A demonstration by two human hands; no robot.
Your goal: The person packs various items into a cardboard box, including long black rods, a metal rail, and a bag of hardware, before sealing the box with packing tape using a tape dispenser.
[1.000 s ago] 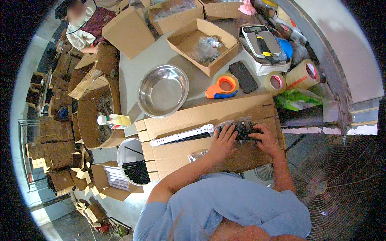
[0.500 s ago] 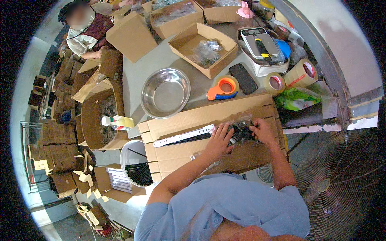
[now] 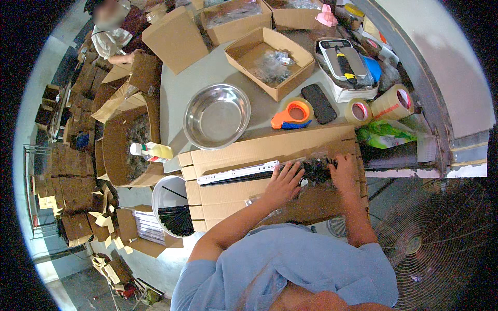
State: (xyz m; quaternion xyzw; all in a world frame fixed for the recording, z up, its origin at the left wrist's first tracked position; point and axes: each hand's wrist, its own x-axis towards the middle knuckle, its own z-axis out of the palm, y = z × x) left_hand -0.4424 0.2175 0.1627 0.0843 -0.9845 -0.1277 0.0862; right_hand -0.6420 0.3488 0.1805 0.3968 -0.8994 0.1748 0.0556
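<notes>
A white perforated metal rail (image 3: 238, 172) lies across the flat cardboard in front of me, with dark strips along its near side. At the rail's right end my left hand (image 3: 285, 182) rests with its fingers stretched out, touching clear plastic and black parts. Beside it lies a clear plastic bag of small black parts (image 3: 316, 170), its outline partly hidden by my hands. My right hand (image 3: 343, 171) is at the bag's right end, its fingers curled in on it. Close to my body another small clear bag (image 3: 254, 201) lies partly behind my left forearm.
A steel bowl (image 3: 217, 117), an orange tape dispenser (image 3: 293, 114) and a dark phone (image 3: 318, 103) stand beyond the cardboard (image 3: 228, 208). Tape rolls (image 3: 392, 103) sit at right. A bucket of black strips (image 3: 171, 193) is at left, a fan (image 3: 415, 243) at lower right. A co-worker (image 3: 116, 39) is far left.
The view has shifted slightly. My left hand stays over the rail's end with its fingers a little more spread, and the bag lies lower and flatter between my hands.
</notes>
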